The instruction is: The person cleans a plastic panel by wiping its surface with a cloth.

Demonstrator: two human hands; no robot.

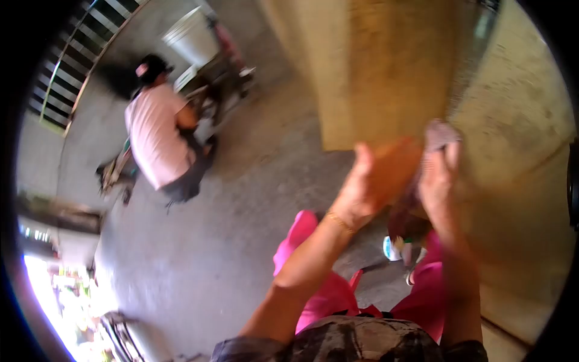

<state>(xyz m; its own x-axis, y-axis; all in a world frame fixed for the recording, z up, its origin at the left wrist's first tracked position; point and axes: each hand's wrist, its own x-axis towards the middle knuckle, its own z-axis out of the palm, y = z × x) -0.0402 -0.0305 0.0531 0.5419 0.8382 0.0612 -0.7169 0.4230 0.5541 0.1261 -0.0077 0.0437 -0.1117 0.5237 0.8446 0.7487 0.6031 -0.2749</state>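
My left hand (pixel 380 178) is stretched out flat, thumb apart, beside the lower end of a tan wooden piece (pixel 386 72). Its fingers are blurred, and I cannot tell whether they touch the wood. A bracelet circles that wrist. To its right, my right hand (pixel 439 175) has its fingers closed on a greyish-purple cloth (pixel 442 134). One end of the cloth sticks out above the fingers, and a darker strip hangs down between my hands.
A large tan wooden panel (pixel 512 157) stands along my right side. A small white container (pixel 392 248) sits on the concrete floor (pixel 199 259) near my feet. At the left, a person (pixel 160 133) crouches by a white bucket (pixel 193 37) on a stand.
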